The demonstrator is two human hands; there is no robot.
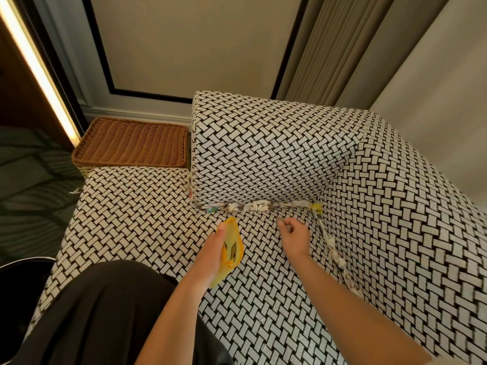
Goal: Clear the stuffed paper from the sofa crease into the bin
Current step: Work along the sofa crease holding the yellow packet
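Left hand (214, 250) grips a yellow paper wrapper (233, 250) over the sofa seat (137, 222); right hand (295, 238) hovers near the crease with its fingers curled, cannot tell if pinching anything; crumpled paper strips (250, 206) wedged along the crease under the cushion block (263, 154), more down the right-side crease; wicker basket (131, 140) behind the sofa, at left.

Sofa (276, 154): matt woven-pattern cloth. Crease stuffing (253, 206): crumpled paper. Basket (131, 140): ribbed brown wicker. Yellow sheet (233, 248): smooth paper.
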